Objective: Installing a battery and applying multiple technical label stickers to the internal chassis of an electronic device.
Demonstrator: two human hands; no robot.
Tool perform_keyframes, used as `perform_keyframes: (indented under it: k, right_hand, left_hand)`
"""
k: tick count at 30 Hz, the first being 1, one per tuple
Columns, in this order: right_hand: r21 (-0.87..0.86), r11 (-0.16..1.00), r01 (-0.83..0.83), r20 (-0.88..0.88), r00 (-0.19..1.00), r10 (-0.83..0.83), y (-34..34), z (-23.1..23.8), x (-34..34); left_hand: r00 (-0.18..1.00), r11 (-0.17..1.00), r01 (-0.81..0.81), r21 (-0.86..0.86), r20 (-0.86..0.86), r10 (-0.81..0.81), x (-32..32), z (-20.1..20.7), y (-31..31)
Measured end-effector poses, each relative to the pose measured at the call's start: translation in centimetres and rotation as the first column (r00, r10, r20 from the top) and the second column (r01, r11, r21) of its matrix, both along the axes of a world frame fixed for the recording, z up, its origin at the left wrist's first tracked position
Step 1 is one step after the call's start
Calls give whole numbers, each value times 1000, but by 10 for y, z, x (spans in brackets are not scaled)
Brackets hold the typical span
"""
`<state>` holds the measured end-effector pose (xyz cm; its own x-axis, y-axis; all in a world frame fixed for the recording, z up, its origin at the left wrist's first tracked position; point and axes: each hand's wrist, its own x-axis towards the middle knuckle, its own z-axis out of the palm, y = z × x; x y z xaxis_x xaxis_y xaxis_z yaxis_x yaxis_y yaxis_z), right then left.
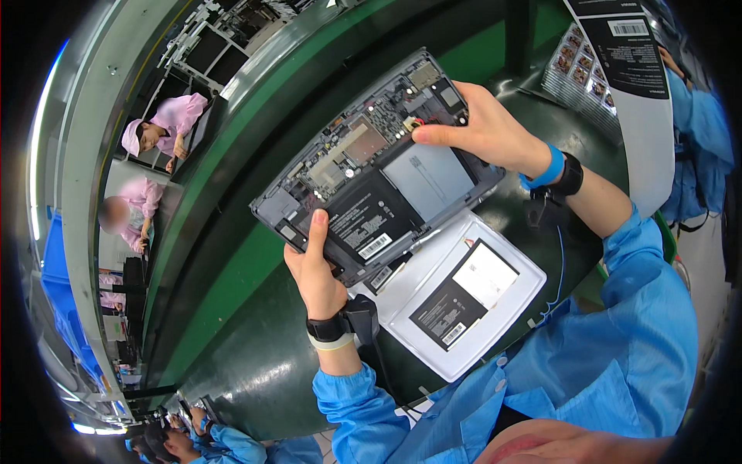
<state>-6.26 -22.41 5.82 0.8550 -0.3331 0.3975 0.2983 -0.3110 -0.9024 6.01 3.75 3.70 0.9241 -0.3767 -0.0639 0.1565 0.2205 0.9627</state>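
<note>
Blue cloth jacket [564,348] nearest, 5 o'clock. Bare dark-green tabletop [247,371] at 7; white plastic tray [425,282] at 5, partly covered. Grey rectangular laptop base [375,168] mid-view, long axis 8-to-2, exposed circuit board [348,158] toward 11, black flat battery [363,220] toward 5. Left hand [318,271] grips 8 o'clock end, right hand [491,127] 2 o'clock end, both thumbs on top.

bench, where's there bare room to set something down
Widest: the bench left of the left hand and its sleeve. A smaller patch lies right of the tray, crossed by a blue cord. Crowded: the tray, with a battery in it and the held device partly covering it in view.
</note>
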Motion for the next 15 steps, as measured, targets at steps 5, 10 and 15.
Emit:
perform_keyframes:
  k: [5,10,15]
  right_hand:
    - [103,987,-128,-146,979,142,-2,-5,4]
    - [172,975,-142,-161,972,170,-1,-16,7]
    - [308,942,-136,-101,980,174,1,-26,8]
  left_hand:
    - [998,998,52,23,-43,-51,13,-2,6]
    - [972,987,150,-49,-173,-156,26,-17,7]
    - [981,988,154,16,-120,-151,25,-23,4]
